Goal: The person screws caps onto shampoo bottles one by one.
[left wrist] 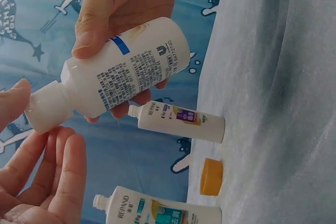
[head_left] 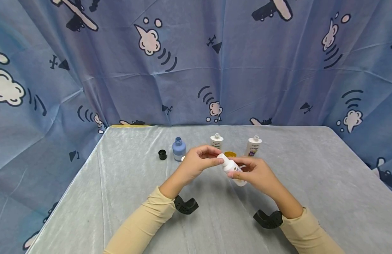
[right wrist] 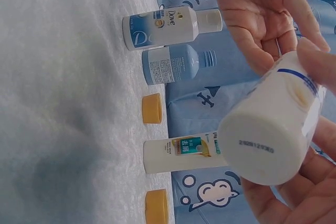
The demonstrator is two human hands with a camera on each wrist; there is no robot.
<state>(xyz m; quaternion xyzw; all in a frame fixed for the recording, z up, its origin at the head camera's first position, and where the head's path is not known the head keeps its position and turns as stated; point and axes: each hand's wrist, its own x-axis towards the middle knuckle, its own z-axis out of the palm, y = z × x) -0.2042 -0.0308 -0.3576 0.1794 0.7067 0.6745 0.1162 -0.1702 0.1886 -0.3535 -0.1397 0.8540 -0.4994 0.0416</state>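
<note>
A white lotion-style bottle point(head_left: 236, 175) with printed text is held tilted above the table, its base toward the lower right in the head view. My right hand point(head_left: 257, 173) grips its body, thumb on the near side and fingers behind. At the other end, my left hand point(head_left: 199, 162) pinches the white cap point(left wrist: 50, 106) between thumb and fingertips. The cap sits on the bottle's neck. The right wrist view shows the flat bottle base point(right wrist: 262, 148) with a stamped number. Behind the hands stand two uncapped white bottles point(head_left: 217, 140), one with a teal label, the other purple.
An uncapped blue bottle point(head_left: 179, 150) stands left of the hands beside a black cap point(head_left: 162, 154). A capped white-and-blue Dove bottle point(right wrist: 163, 27), mostly hidden in the head view, stands near it. Two yellow caps point(right wrist: 151, 108) lie on the grey cloth point(head_left: 135, 211). A blue patterned curtain point(head_left: 183, 70) hangs behind.
</note>
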